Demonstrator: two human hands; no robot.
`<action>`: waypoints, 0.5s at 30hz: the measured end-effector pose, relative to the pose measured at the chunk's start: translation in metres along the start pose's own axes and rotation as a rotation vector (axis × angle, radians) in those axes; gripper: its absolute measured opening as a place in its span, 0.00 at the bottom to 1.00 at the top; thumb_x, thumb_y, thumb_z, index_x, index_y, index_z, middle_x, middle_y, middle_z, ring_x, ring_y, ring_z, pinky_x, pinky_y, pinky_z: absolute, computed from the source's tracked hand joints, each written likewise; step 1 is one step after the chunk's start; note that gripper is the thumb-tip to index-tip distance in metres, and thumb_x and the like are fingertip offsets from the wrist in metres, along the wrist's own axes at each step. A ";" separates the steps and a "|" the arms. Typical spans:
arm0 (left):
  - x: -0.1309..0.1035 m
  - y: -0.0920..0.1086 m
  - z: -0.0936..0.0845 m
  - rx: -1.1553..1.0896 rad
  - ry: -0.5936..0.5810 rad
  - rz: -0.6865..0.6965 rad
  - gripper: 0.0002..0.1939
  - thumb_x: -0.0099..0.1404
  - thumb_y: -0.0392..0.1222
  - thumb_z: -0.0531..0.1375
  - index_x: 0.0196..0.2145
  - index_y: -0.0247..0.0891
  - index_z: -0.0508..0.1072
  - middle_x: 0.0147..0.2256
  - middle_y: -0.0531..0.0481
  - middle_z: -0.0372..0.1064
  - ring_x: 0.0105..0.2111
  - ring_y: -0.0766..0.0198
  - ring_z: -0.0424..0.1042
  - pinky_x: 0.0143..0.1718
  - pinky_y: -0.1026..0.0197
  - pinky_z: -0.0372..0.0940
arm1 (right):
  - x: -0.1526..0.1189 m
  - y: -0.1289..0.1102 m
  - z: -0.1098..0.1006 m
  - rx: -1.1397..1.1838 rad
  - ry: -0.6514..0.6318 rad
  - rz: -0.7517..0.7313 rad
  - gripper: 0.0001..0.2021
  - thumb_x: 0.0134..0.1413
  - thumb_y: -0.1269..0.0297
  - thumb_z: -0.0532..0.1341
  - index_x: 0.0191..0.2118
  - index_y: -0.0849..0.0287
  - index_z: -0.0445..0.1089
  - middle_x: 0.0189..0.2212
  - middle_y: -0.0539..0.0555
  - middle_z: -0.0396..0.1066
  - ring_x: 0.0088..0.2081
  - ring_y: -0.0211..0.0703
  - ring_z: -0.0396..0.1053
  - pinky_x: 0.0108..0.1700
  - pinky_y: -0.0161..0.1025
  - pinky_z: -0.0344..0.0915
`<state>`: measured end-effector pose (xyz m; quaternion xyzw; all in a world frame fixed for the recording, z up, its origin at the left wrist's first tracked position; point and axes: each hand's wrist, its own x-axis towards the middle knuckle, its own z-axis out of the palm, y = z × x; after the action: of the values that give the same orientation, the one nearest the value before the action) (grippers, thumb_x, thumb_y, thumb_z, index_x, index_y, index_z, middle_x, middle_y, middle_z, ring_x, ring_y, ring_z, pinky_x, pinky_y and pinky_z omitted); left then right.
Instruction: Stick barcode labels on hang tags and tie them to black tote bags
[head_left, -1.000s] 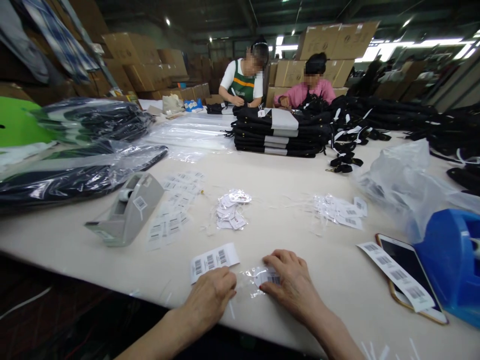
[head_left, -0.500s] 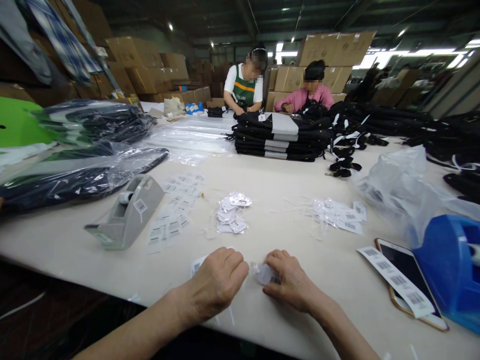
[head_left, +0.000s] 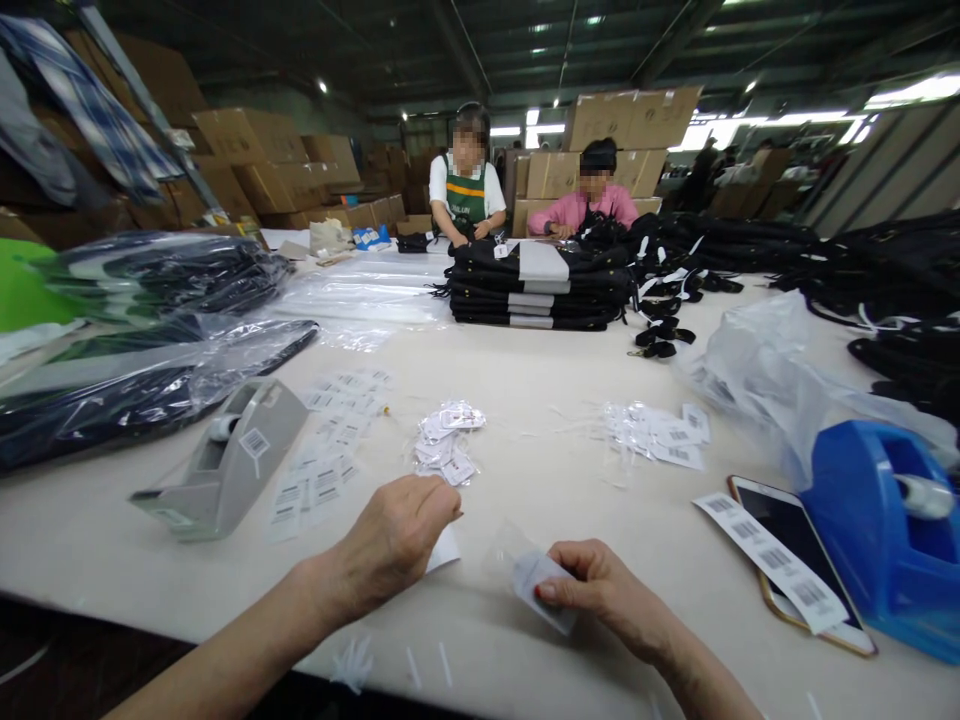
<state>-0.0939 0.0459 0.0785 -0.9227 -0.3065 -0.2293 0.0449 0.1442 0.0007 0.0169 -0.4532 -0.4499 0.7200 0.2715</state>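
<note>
My right hand [head_left: 611,595] pinches a small clear plastic bag [head_left: 531,568] with a whitish label inside it, just above the table. My left hand [head_left: 405,530] is closed with the fingers curled in; whatever they hold, if anything, is hidden. Beneath the left hand a white tag [head_left: 446,552] lies on the table, partly covered. Beyond the left hand sits a pile of small white tags in clear bags [head_left: 448,440]. A second group of barcode tags [head_left: 660,432] lies farther right.
At left are a grey tape dispenser [head_left: 232,455], barcode sticker sheets [head_left: 334,430] and bagged dark garments [head_left: 150,385]. A phone [head_left: 795,545] under a label strip [head_left: 772,560] and a blue dispenser [head_left: 855,520] stand at right. Folded black goods [head_left: 540,285] and two co-workers are across the table.
My hands have moved apart: the left has lifted and shifted left, and the right has drawn back toward me with the bag, now more visible. The view has turned slightly right.
</note>
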 end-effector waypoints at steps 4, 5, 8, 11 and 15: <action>0.003 -0.005 0.006 -0.037 -0.044 -0.048 0.11 0.64 0.32 0.45 0.26 0.37 0.61 0.22 0.53 0.61 0.22 0.68 0.59 0.25 0.66 0.54 | -0.011 0.008 -0.011 0.013 0.018 0.010 0.16 0.35 0.54 0.66 0.25 0.64 0.69 0.17 0.46 0.64 0.21 0.31 0.56 0.25 0.31 0.48; 0.004 -0.006 0.008 -0.053 -0.059 -0.074 0.11 0.64 0.33 0.45 0.26 0.38 0.61 0.22 0.53 0.62 0.23 0.68 0.60 0.25 0.66 0.54 | -0.014 0.009 -0.013 0.020 0.023 0.015 0.16 0.35 0.54 0.66 0.25 0.63 0.69 0.18 0.46 0.65 0.21 0.31 0.57 0.25 0.31 0.48; 0.005 -0.008 0.014 -0.140 -0.107 -0.183 0.10 0.64 0.36 0.45 0.26 0.38 0.61 0.23 0.54 0.61 0.22 0.69 0.61 0.25 0.67 0.55 | -0.023 0.008 -0.020 0.058 0.050 0.042 0.17 0.34 0.52 0.66 0.25 0.63 0.68 0.19 0.47 0.67 0.21 0.32 0.61 0.24 0.31 0.50; 0.011 -0.007 0.021 -0.295 -0.142 -0.313 0.09 0.62 0.38 0.46 0.26 0.39 0.60 0.22 0.55 0.61 0.22 0.69 0.60 0.25 0.67 0.55 | -0.031 0.006 -0.026 0.084 0.096 0.036 0.17 0.35 0.53 0.66 0.25 0.63 0.67 0.19 0.47 0.67 0.21 0.33 0.64 0.25 0.31 0.54; 0.034 -0.007 0.035 -0.577 -0.160 -0.549 0.07 0.59 0.39 0.48 0.24 0.39 0.61 0.19 0.57 0.59 0.20 0.69 0.61 0.25 0.67 0.57 | -0.032 -0.002 -0.043 0.092 0.204 -0.032 0.16 0.39 0.53 0.64 0.28 0.63 0.66 0.20 0.49 0.69 0.20 0.34 0.65 0.25 0.32 0.56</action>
<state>-0.0603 0.0781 0.0619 -0.7963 -0.4671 -0.2369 -0.3028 0.1966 -0.0072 0.0240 -0.5039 -0.3935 0.6856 0.3481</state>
